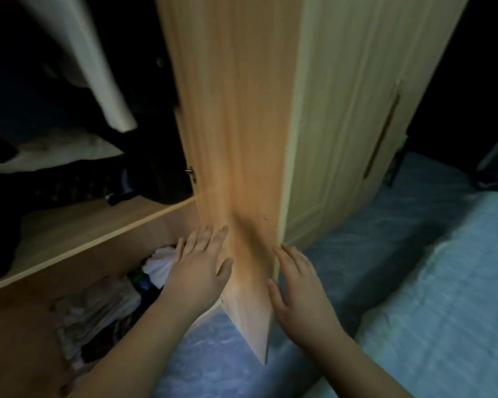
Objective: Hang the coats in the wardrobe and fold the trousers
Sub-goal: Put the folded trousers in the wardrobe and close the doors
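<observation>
Both hands flat, fingers straight, gripping nothing. Left hand [197,264] presses the open wardrobe door's [236,168] inner face; right hand [296,285] touches its outer edge, door between them. Beyond: wardrobe [98,234] interior, dark hanging clothes [69,96], folded pile [95,311] below the shelf.

Hanging clothes [69,90] lost in darkness, wardrobe door [236,139] cut off at top, frame motion-blurred
</observation>
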{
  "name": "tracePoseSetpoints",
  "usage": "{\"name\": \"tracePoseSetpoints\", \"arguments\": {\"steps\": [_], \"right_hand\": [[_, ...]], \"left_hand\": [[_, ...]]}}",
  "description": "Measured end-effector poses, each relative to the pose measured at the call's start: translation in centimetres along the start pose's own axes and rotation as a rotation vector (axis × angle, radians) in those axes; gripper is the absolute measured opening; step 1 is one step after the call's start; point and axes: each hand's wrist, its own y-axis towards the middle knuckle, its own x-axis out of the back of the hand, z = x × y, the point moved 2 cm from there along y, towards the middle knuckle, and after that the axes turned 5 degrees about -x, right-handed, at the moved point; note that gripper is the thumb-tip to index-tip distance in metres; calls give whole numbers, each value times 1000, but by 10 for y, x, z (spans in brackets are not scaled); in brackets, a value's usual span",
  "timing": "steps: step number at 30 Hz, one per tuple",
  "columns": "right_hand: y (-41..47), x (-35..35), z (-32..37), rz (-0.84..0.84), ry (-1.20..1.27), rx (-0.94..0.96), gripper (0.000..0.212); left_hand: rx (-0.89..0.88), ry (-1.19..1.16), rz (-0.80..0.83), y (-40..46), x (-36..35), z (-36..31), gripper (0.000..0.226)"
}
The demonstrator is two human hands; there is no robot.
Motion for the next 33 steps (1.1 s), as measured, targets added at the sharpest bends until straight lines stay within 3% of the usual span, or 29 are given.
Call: {"name": "tracePoseSetpoints", "arguments": {"steps": [3, 8, 11, 15, 21, 27, 33], "right_hand": [[-2, 18, -15, -66, 38, -78, 63], [31, 13, -18, 10, -23, -94, 81], [52, 0, -7, 58, 117, -133, 78], [42, -7, 18, -33, 277, -179, 65], [5, -56, 74, -41, 244, -164, 79], [-17, -137, 167, 114, 38, 110, 97], [30, -216, 252, 266, -128, 379, 91]], "left_hand": [[-34, -47, -20, 8, -6, -18, 60], [-19, -93, -35, 1, -4, -16, 59], [16, -87, -44, -16, 7, 8, 60], [101, -79, -61, -43, 26, 54, 61], [158, -101, -61, -78, 41, 117, 61], [175, -79, -96, -122, 67, 177, 64], [369, -136, -146, -165, 91, 251, 68]]}}
